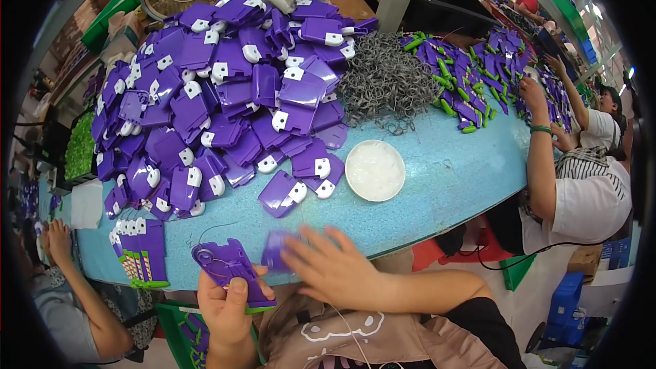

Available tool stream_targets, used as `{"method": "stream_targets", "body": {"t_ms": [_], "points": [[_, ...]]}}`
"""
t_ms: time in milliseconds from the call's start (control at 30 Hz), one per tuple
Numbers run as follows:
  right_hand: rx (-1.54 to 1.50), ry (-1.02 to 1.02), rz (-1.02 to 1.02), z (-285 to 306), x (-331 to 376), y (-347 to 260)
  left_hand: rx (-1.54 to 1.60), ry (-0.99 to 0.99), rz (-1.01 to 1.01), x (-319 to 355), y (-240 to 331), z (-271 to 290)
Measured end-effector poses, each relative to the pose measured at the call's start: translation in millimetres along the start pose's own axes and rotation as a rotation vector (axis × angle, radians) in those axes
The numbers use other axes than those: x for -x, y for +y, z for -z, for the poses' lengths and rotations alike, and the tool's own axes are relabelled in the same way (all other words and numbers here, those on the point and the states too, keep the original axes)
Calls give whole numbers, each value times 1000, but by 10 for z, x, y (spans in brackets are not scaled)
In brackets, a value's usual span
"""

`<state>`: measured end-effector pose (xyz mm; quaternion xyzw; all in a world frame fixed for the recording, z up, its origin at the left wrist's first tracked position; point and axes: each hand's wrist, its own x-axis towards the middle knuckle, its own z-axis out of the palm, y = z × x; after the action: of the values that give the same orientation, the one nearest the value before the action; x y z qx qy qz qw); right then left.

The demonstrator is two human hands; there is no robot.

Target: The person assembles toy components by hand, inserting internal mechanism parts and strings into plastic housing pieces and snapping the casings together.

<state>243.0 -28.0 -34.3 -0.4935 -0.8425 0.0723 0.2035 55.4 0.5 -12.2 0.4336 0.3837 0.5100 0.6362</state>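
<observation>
Held in my left hand [227, 311] is a purple plastic casing half [236, 265], its inner side up, with the thumb pressed on it. A thin grey coil or ring lies at its upper end, and bright green shows at its lower edge. My right hand [342, 270] is smeared by motion just to the right. Beside its fingertips is a blurred purple plastic piece [275, 253]; whether the fingers grip it or only touch it I cannot tell. Beyond the hands lies a large heap of purple casing pieces with white ends [232, 96].
A round white bowl [374, 171] with pale contents stands on the blue table [451, 164]. Behind it are a pile of grey curled springs [386, 82] and purple-green pieces [465, 82]. Assembled purple-green pieces [140, 253] lie in a row at left. Co-workers sit at both sides.
</observation>
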Motion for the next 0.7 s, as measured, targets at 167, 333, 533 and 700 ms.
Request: {"method": "stream_targets", "body": {"t_ms": [167, 333, 533, 700], "points": [[-193, 133, 139, 119, 75, 155, -8, -18, 67, -13, -72, -41], [-854, 279, -147, 318, -70, 79, 3, -90, 93, 20, -77, -157], [-1197, 256, -264, 261, -87, -2, -11, -186, 196, 99, -120, -196], [-737, 414, -185, 231, -158, 107, -100, -384, 213, 104, -184, -259]]}}
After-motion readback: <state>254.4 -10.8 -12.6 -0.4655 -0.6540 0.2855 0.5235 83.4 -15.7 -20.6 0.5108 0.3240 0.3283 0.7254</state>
